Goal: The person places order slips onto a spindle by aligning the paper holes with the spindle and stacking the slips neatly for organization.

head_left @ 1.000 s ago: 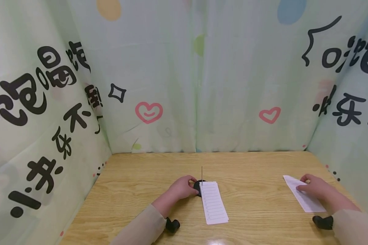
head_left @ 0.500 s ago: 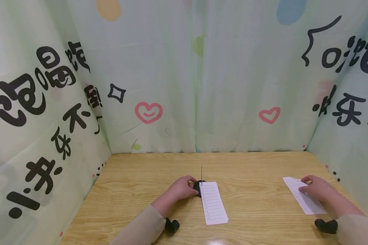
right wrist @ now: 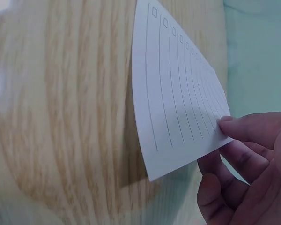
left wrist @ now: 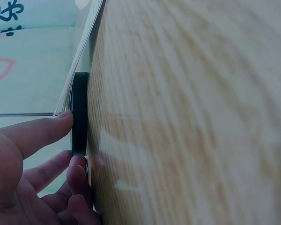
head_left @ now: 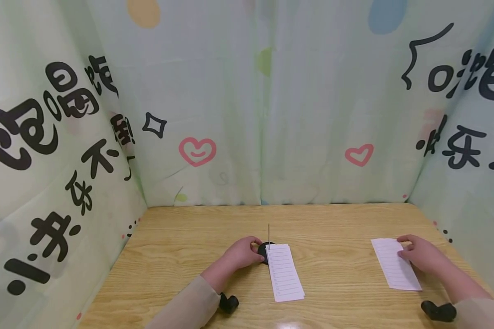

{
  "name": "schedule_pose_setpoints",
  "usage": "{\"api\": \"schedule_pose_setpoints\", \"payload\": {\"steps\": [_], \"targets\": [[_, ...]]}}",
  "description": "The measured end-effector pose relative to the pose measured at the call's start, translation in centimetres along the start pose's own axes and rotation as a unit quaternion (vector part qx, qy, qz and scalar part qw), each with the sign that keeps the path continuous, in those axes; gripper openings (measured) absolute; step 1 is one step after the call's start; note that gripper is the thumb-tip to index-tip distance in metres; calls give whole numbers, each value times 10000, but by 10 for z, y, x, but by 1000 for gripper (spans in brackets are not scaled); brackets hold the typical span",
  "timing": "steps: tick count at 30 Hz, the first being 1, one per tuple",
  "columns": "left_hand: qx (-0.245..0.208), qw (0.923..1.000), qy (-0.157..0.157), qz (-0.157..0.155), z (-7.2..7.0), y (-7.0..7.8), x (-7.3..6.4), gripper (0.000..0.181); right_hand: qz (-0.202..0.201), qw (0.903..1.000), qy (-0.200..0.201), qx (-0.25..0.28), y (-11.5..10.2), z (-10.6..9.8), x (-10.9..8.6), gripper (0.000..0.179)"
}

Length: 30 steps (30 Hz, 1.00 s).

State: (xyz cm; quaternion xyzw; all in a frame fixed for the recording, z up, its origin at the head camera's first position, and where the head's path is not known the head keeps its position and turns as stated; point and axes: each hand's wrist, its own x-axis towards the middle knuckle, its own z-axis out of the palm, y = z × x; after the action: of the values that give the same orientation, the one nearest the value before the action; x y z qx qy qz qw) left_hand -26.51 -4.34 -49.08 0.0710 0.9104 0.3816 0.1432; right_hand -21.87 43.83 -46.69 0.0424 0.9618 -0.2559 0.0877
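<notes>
Left of the table's middle stands a paper spike with a round black base (head_left: 262, 252) and a thin upright metal pin (head_left: 269, 232). Several lined paper slips (head_left: 286, 274) are stuck on the pin and spread toward the front. My left hand (head_left: 242, 254) holds the base at its left edge. In the left wrist view, its thumb (left wrist: 47, 129) lies on top of the base and the other fingers are at its side. Off to the right, my right hand (head_left: 425, 255) pinches a lined checklist sheet (head_left: 393, 269) by its right edge. The right wrist view shows this sheet (right wrist: 171, 93) bent and tilted over the table.
The wooden table (head_left: 333, 228) is bounded by printed curtains (head_left: 238, 100) at the back and both sides. Black wrist-worn pieces (head_left: 229, 304) show at both sleeves.
My right hand has turned the sheet to face up more and shifted it slightly left and toward the front. The left hand keeps its place on the base. The head view has swung slightly right.
</notes>
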Motion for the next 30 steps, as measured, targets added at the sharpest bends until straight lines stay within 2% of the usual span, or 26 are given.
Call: {"api": "schedule_pose_setpoints", "payload": {"steps": [5,15,30], "targets": [[-90,9999,-30,50,0,-1,1,40,-66,10000,71,14,-9,1,-2,56],[-107,9999,-93,44,-1,-1,1,41,-303,9983,138,483,-35,8,-6,53],[-58,9998,-122,110,-1,-1,1,42,-671,9907,53,1180,-95,28,-9,48]]}}
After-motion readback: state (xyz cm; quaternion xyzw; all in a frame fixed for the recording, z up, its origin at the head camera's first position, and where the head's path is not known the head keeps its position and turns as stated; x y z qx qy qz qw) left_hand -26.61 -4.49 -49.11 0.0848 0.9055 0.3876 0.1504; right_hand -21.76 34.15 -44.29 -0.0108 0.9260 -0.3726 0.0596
